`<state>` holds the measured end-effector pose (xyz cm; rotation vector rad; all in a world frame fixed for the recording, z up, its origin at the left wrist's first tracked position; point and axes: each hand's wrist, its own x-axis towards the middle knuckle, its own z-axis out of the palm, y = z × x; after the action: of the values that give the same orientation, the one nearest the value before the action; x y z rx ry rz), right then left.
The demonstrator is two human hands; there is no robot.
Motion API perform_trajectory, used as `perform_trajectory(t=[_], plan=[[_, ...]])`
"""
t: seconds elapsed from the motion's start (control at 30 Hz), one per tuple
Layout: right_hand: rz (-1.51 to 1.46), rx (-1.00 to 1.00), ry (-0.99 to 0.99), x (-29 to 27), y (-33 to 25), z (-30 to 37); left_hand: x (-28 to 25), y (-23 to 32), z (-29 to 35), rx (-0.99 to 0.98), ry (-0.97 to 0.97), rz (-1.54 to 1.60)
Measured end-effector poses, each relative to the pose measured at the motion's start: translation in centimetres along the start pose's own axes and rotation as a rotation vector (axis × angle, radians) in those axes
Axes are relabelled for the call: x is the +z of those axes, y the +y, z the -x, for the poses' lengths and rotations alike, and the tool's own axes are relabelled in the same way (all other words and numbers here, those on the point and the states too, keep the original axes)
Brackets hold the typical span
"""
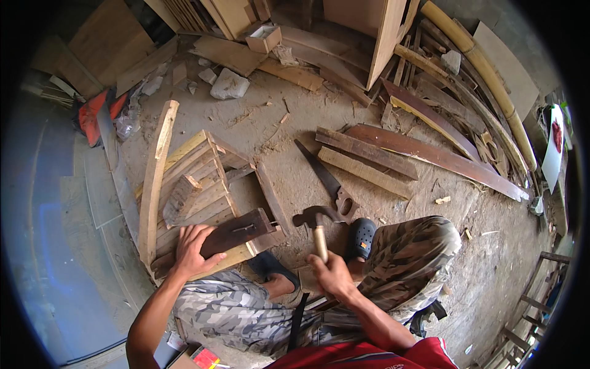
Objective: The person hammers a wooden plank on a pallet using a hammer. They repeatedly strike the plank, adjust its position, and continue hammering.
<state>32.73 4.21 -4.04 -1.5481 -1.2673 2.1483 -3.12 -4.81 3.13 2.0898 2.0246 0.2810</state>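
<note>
**Dark board pinned on a slatted frame, claw hammer raised beside it**

Dark board (236, 232): in the head view, the only view, this short, dark brown piece of wood lies across the near corner of a pale slatted wooden frame (196, 178) that rests on the dusty floor in front of the squatting person. A nail (246, 227) seems to stand partly out of the board's upper face, though it is too small to be sure.

The left hand (192, 249) lies flat over the board's near end, fingers spread and wrapped over its edge, pressing it down on the frame. Held this way, the board probably cannot slide or bounce while it is being worked.

The right hand (330, 275) is closed around the lower part of the pale wooden handle of a claw hammer (316, 221). Its dark head hangs just to the right of the board's far end, apart from it, with the claws pointing toward the board. Gripping low on the handle likely gives more swing.

Both knees, in camouflage trousers, flank the work. A foot in a dark clog (361, 237) sits just right of the hammer.

A handsaw (322, 178) lies on the floor beyond the hammer, near at hand. Loose planks (369, 154) and curved dark strips lie farther right, with a small cardboard box (264, 38) among the offcuts at the top.
</note>
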Motion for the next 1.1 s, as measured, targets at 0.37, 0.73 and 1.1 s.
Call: perform_trajectory(t=[0.37,0.73,1.1], plan=[[-0.1,0.01,0.024,1.6,-1.3,-0.7,-0.1,-0.4,0.3,-0.01,-0.006,0.002],[-0.003,-0.017,0.058,0.7,-0.8,-0.3,-0.5,-0.2,0.2,-0.001,0.005,0.015],[-0.084,-0.004,0.045,1.5,0.2,0.0,-0.4,-0.6,1.0,-0.001,0.019,0.004]])
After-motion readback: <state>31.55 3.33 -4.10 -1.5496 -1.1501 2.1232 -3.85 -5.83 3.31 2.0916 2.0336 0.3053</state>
